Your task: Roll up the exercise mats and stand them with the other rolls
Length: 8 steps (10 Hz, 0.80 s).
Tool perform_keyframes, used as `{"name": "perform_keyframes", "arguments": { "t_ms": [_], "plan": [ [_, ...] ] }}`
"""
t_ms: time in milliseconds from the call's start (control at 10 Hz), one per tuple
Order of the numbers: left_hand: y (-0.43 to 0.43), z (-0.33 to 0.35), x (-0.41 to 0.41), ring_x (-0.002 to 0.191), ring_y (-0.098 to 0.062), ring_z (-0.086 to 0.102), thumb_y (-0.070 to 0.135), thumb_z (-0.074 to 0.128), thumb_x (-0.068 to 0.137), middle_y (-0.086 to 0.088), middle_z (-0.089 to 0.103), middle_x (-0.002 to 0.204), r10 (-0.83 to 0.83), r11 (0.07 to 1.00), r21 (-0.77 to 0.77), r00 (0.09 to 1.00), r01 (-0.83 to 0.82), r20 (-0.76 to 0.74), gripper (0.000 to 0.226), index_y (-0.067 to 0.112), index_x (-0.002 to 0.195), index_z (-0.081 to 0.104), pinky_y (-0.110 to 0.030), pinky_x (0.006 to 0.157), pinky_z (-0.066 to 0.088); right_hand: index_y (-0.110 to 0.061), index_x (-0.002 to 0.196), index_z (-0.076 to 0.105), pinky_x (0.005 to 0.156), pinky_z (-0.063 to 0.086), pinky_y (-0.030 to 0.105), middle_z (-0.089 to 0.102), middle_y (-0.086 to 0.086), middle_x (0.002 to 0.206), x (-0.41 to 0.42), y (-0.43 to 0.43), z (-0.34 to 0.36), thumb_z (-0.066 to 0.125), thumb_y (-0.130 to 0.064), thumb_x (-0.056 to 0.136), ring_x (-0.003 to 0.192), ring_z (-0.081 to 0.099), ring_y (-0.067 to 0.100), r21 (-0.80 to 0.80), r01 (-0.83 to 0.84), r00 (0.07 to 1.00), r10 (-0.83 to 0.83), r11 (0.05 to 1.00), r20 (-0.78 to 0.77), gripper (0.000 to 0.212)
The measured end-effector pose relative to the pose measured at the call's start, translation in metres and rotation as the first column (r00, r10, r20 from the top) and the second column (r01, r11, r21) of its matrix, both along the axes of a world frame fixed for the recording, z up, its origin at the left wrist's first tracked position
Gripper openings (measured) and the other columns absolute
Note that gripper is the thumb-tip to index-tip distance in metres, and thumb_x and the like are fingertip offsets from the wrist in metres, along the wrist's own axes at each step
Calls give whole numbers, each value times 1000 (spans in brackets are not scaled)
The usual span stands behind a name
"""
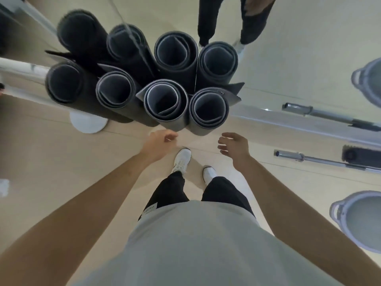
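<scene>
Several dark grey rolled exercise mats stand upright against a mirror wall, and the mirror doubles them. The nearest rolls are one at the front middle [164, 104] and one at the front right [208, 110], whose loose outer flap sticks out to the right. My left hand [158, 142] hovers just below the front middle roll with fingers loosely curled, holding nothing. Held out below the front right roll, my right hand [233, 146] has relaxed fingers and touches nothing.
A white round base [88, 122] sits on the floor left of the rolls. A barbell [321, 159] lies along the mirror at right, and a pale bucket [358, 219] stands at the far right. My white shoes [182, 161] stand close to the rolls.
</scene>
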<state>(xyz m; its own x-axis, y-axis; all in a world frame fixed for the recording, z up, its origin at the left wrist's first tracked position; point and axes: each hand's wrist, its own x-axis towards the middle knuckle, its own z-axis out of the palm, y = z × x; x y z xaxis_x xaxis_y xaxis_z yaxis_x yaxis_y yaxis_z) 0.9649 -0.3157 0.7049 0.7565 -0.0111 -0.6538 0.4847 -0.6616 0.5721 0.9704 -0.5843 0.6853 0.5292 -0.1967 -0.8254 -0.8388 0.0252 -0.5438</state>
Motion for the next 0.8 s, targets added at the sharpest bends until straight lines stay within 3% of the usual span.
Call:
{"name": "perform_keyframes", "arguments": {
  "t_ms": [100,200,300,400,500,600,800],
  "plan": [
    [0,25,-31,106,-14,68,17,67,98,5,73,111,232,970,-68,973,-232,4,19,21,116,74,-29,99,51,-9,115,71,74,57,34,72,10,90,-10,10,14,73,-7,87,70,68,21,-3,-181,982,181,983,45,28],
    [-12,51,-66,95,-15,65,7,65,99,0,73,102,510,851,-157,860,-502,13,15,15,108,75,-13,78,48,-10,116,71,75,57,36,74,8,94,-13,16,28,73,-8,89,75,69,21,-34,-389,912,390,920,124,28],
    [-23,73,-105,91,-19,66,7,65,98,-3,75,98,703,684,-231,710,-692,-41,16,19,98,75,-21,76,50,-11,114,71,80,58,41,74,6,97,-15,19,46,74,-12,90,78,69,22,-87,-567,794,571,819,207,24],
    [-30,88,-138,91,-21,67,6,65,99,-6,76,100,805,553,-276,589,-786,-65,16,17,99,77,-23,76,51,-20,105,69,78,57,41,74,3,87,-14,24,65,75,-15,89,76,69,19,-169,-709,637,725,685,262,18],
    [-30,102,-162,90,-20,68,8,63,100,-9,77,104,856,478,-292,514,-828,-57,15,12,106,77,-27,81,52,-22,98,71,75,56,37,72,0,80,-9,35,89,77,-16,88,71,67,15,-243,-781,502,810,575,303,14],
    [-20,114,-177,91,-20,69,9,62,101,-9,78,106,886,439,-320,464,-840,-2,16,11,108,77,-28,84,52,-19,106,73,82,60,32,74,1,91,-4,53,116,76,-16,90,81,73,16,-261,-783,466,810,565,356,17],
    [38,136,-210,91,-19,68,10,66,99,-5,77,102,866,495,-357,481,-792,135,14,19,99,77,-25,79,50,-20,113,71,83,60,35,76,5,96,-20,110,159,73,-20,93,83,73,19,-282,-813,360,819,510,447,20]
  ]
}}
